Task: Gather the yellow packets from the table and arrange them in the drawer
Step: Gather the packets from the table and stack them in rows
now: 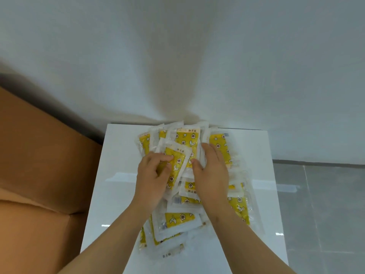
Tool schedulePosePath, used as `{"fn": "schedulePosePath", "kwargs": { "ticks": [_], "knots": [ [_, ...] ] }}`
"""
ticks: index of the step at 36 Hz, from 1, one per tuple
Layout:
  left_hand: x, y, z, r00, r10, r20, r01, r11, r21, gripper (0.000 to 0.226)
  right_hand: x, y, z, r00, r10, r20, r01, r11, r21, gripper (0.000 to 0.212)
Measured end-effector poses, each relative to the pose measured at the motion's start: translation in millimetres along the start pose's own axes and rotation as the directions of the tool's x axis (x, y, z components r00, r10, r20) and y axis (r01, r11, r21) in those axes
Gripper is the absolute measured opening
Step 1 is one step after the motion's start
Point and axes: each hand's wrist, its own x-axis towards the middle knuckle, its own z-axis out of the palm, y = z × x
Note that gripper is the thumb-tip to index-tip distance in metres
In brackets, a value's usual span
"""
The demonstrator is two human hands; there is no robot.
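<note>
- Yellow packets (182, 218) all lie heaped on the white table (110, 194); no drawer is in view, so the task looks barely begun.
- Left hand (153, 175) pinches the top packet (177, 165), at its 1 o'clock.
- Right hand (211, 173) lies curved over the heap's middle; I cannot tell whether it grips.

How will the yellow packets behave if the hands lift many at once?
Probably slippery: the packets look glossy and lie fanned over each other. Likely light and bendable, being flat and thin. A stack may slide apart.
</note>
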Motion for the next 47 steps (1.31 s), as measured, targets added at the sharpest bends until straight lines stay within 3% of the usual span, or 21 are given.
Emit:
{"fn": "schedulePosePath", "kwargs": {
  "ticks": [4,8,13,16,22,25,29,35,43,47],
  "knots": [
    [-0.7,-2.0,2.1,0.991,-0.132,-0.017,0.132,0.991,0.005,0.032,-5.9,0.6,3.3,0.999,0.034,-0.031,-0.028,0.983,0.183,0.052],
    [-0.1,4.2,-1.3,0.94,-0.342,0.019,0.341,0.932,-0.119,0.065,-9.3,-1.4,1.5,0.993,0.114,0.037,-0.12,0.93,0.348,0.063],
    [-6.3,3.7,-10.7,0.893,-0.423,0.155,0.45,0.838,-0.308,0.075,-18.9,0.9,-0.6,0.995,0.067,0.075,-0.09,0.924,0.372,0.03],
    [-10.8,7.0,-13.7,0.88,-0.438,0.184,0.475,0.807,-0.351,0.071,-24.5,3.7,-0.7,0.994,0.086,0.072,-0.106,0.928,0.356,0.017],
    [-17.1,14.0,-18.0,0.86,-0.451,0.238,0.509,0.785,-0.353,0.041,-35.1,7.9,-3.6,0.989,0.148,-0.012,-0.136,0.935,0.329,0.026],
    [-18.5,14.8,-23.6,0.827,-0.49,0.276,0.562,0.719,-0.408,0.032,-39.4,12.0,-5.4,0.983,0.179,-0.04,-0.154,0.923,0.353,0.031],
    [-17.9,13.2,-31.6,0.798,-0.534,0.279,0.601,0.675,-0.428,0.017,-40.1,12.5,-8.7,0.975,0.219,-0.033,-0.193,0.912,0.363,0.022],
    [-17.4,10.9,-40.3,0.81,-0.543,0.223,0.584,0.708,-0.398,0.017,-41.4,9.2,-10.7,0.957,0.288,-0.032,-0.245,0.863,0.442,0.005],
    [-14.4,21.4,-41.1,0.809,-0.508,0.295,0.587,0.703,-0.401,0.031,-42.0,10.2,-14.3,0.936,0.345,-0.07,-0.262,0.814,0.519,0.025],
    [-16.5,25.7,-35.4,0.807,-0.493,0.326,0.59,0.692,-0.415,0.037,-44.2,14.2,-22.9,0.917,0.385,-0.103,-0.261,0.775,0.576,0.021]
  ]
}}
